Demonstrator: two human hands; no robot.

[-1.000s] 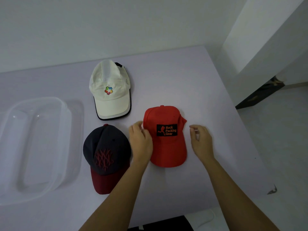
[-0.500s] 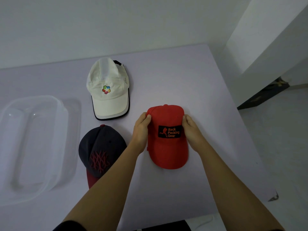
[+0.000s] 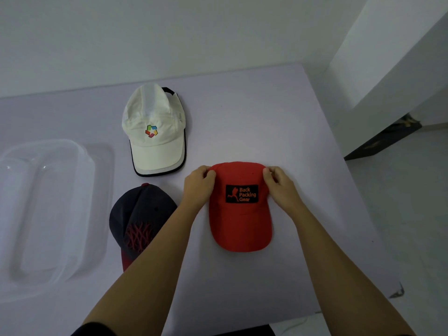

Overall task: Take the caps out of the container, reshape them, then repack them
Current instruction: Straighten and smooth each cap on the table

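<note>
A red cap (image 3: 240, 221) with a black "Back Packing Gear" patch lies flat on the table, brim toward me. My left hand (image 3: 197, 185) pinches the crown's left back corner. On the opposite side my right hand (image 3: 280, 185) pinches the right back corner. A white cap (image 3: 155, 132) with a coloured logo rests farther back. A navy cap (image 3: 138, 219) with a dark red brim lies to the left, partly hidden under my left forearm. The clear plastic container (image 3: 48, 214) stands at the far left with nothing in it.
The pale lilac table (image 3: 266, 112) ends at its right edge near a white wall corner. Floor and a dark object (image 3: 383, 139) show beyond that edge. The near table edge runs just under my forearms.
Both hands closed in on the red cap and slid from its sides to the crown's back corners, now pinching it. The cap's crown looks flatter and squarer.
</note>
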